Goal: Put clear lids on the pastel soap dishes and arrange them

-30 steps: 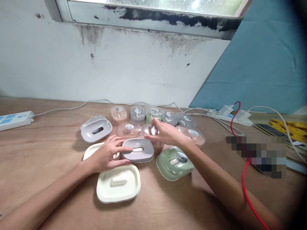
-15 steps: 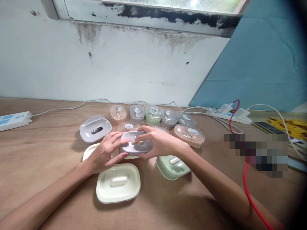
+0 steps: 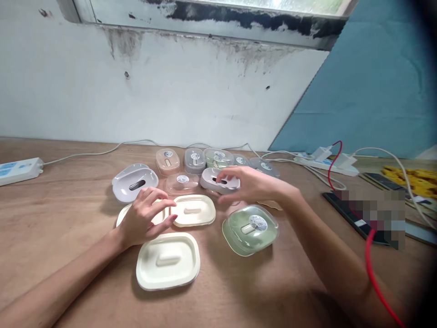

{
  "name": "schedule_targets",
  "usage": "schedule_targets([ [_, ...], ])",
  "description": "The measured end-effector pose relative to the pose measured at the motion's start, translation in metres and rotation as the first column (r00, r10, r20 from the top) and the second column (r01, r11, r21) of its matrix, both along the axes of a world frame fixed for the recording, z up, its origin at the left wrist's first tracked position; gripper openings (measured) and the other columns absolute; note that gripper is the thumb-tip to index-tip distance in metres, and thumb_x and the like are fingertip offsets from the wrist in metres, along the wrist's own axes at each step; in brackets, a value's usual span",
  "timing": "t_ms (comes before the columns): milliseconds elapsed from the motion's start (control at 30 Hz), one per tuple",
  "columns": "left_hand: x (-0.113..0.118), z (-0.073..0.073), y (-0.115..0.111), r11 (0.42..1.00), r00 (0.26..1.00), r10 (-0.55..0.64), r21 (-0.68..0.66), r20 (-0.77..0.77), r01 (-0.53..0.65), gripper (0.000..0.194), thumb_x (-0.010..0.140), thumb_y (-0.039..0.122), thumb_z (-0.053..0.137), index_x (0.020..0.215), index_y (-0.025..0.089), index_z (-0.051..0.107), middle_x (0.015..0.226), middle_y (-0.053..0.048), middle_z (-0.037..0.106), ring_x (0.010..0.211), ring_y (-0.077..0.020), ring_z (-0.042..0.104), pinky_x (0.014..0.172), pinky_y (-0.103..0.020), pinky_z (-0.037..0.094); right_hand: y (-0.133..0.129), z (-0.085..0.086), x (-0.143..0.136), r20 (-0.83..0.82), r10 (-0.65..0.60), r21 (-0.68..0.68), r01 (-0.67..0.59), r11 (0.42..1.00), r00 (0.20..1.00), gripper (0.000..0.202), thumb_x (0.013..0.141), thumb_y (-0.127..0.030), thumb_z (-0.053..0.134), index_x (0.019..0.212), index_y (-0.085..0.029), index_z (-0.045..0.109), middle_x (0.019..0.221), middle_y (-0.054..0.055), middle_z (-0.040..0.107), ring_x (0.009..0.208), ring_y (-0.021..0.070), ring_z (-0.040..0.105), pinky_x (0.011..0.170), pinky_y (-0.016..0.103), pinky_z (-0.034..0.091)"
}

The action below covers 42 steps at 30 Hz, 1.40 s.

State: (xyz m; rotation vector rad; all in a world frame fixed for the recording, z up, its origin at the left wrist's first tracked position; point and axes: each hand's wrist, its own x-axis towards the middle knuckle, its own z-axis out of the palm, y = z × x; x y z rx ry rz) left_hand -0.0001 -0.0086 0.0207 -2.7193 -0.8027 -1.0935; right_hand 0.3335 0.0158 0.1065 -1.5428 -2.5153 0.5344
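Note:
My right hand (image 3: 235, 182) grips a lilac slotted dish (image 3: 213, 182) above the middle of the group of boxes. Over the cream trays, my left hand (image 3: 150, 214) is held with its fingers apart and nothing between them. A cream tray (image 3: 201, 209) lies just right of it, and another (image 3: 123, 213) is partly hidden beneath it. Nearest to me lies a third cream tray (image 3: 184, 269) with a raised bar in its middle. More lilac dishes (image 3: 123, 184) sit nested at the left.
A green box with a clear lid (image 3: 266, 234) stands right of the trays. Several lidded boxes (image 3: 195, 161) line the back. Power strips (image 3: 20, 171) lie at both sides, and a red cable (image 3: 373, 269) crosses the right.
My right hand has moved right and back with the lilac dish, uncovering the cream tray below. My left hand has let go of the dish and stayed over the trays.

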Motion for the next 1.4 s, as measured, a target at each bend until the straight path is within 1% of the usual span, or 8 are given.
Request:
schedule_targets([
  [133,0.0,0.0,0.0,1.0,1.0,0.003,0.005,-0.008,-0.003,0.013,0.096,0.025,0.061,0.107,0.02,0.067,0.098,-0.007,0.064,0.093,-0.0232,0.058,0.086,-0.042,0.046,-0.025,0.011,0.004,0.157,0.105,-0.278,-0.058,0.959,0.982,0.082,0.048,-0.058,0.09,0.123,-0.034,0.065,0.117,0.006,0.069,0.098,0.0334,0.066,0.075,0.039,0.054],
  [367,0.0,-0.001,0.001,1.0,1.0,0.015,-0.004,0.0,-0.015,0.014,0.095,0.026,0.062,0.107,0.02,0.068,0.098,-0.008,0.064,0.093,-0.0238,0.059,0.085,-0.042,0.045,-0.055,0.006,-0.008,0.278,0.072,-0.067,-0.056,0.996,0.958,0.078,0.045,-0.054,0.088,0.116,-0.028,0.067,0.11,0.012,0.062,0.099,0.0392,0.06,0.077,0.049,0.052],
  [600,0.0,-0.001,0.001,1.0,1.0,0.016,-0.003,-0.008,-0.016,0.013,0.095,0.025,0.062,0.103,0.018,0.069,0.099,-0.009,0.063,0.094,-0.0248,0.058,0.086,-0.043,0.044,-0.066,-0.006,-0.039,0.43,0.153,-0.147,-0.098,0.984,0.89,0.05,0.056,-0.03,0.083,0.103,-0.023,0.068,0.104,0.014,0.067,0.094,0.0373,0.062,0.062,0.043,0.05],
  [733,0.001,-0.001,0.001,1.0,1.0,0.015,-0.011,-0.003,-0.015,0.012,0.094,0.024,0.063,0.102,0.018,0.071,0.097,-0.009,0.063,0.092,-0.0243,0.058,0.086,-0.041,0.044,-0.067,-0.012,-0.055,0.329,0.189,-0.053,-0.181,0.982,0.925,0.049,0.062,-0.035,0.082,0.106,-0.023,0.064,0.104,0.012,0.067,0.094,0.0341,0.063,0.072,0.046,0.052],
  [967,-0.001,-0.002,0.002,0.999,0.999,0.034,-0.01,-0.002,-0.034,0.013,0.094,0.024,0.062,0.101,0.019,0.072,0.096,-0.008,0.064,0.091,-0.0241,0.059,0.085,-0.041,0.044,-0.065,-0.013,-0.06,0.154,0.278,-0.011,-0.28,0.96,0.948,0.089,0.065,-0.049,0.082,0.145,-0.027,0.049,0.127,0.013,0.062,0.108,0.0359,0.061,0.088,0.05,0.051],
  [1100,-0.001,-0.003,0.002,1.0,1.0,0.022,-0.002,-0.016,-0.022,0.011,0.095,0.024,0.061,0.099,0.02,0.071,0.096,-0.007,0.063,0.091,-0.0235,0.057,0.085,-0.041,0.044,-0.061,-0.004,-0.047,0.176,0.227,-0.136,-0.204,0.969,0.958,0.081,0.066,-0.045,0.083,0.139,-0.027,0.054,0.112,0.011,0.064,0.097,0.0324,0.063,0.078,0.043,0.053],
  [1233,-0.001,-0.003,0.002,1.0,1.0,0.019,0.003,-0.02,-0.019,0.011,0.096,0.023,0.06,0.098,0.019,0.07,0.096,-0.008,0.062,0.092,-0.0237,0.057,0.086,-0.042,0.044,-0.048,0.01,-0.034,-0.026,0.184,-0.198,-0.186,0.963,0.983,0.092,0.07,-0.053,0.081,0.15,-0.034,0.039,0.124,0.008,0.063,0.102,0.0288,0.064,0.081,0.039,0.052],
  [1400,-0.001,-0.003,0.002,1.0,0.999,0.026,0.001,-0.027,-0.026,0.011,0.096,0.024,0.059,0.098,0.021,0.07,0.097,-0.007,0.063,0.093,-0.0234,0.057,0.087,-0.042,0.044,-0.028,0.011,-0.017,-0.11,-0.109,0.031,0.113,0.993,0.988,0.077,0.072,-0.066,0.077,0.13,-0.03,0.042,0.125,0.009,0.064,0.097,0.0279,0.062,0.079,0.039,0.049],
])
